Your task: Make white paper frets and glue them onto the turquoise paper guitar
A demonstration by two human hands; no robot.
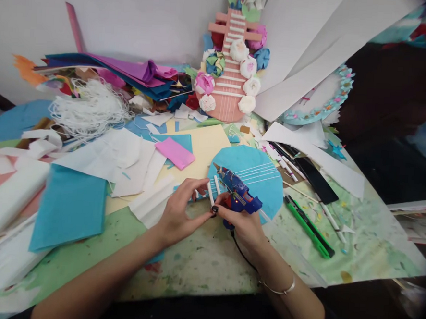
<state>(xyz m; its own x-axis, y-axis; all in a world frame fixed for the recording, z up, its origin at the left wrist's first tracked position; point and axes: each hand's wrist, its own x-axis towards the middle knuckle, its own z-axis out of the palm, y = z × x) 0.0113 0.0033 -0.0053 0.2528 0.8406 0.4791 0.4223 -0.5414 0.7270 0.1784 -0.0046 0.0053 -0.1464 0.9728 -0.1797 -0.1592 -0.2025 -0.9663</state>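
Note:
My right hand [241, 224] grips a blue glue gun [237, 192], its nozzle pointing up and left over a round blue paper piece [262, 182] with thin white strips across it. My left hand [181, 208] is beside it, fingers curled and pinching at a short white stick [210, 192] at the blue piece's left edge. A second white stick [217, 184] lies just to the right of it. A black cord runs from the gun toward me.
A green utility knife [308, 225] lies right of the blue piece. White, yellow, pink and teal paper sheets cover the left. A pink paper guitar with paper flowers [233, 69] stands at the back. White string bundle [89, 108] sits back left.

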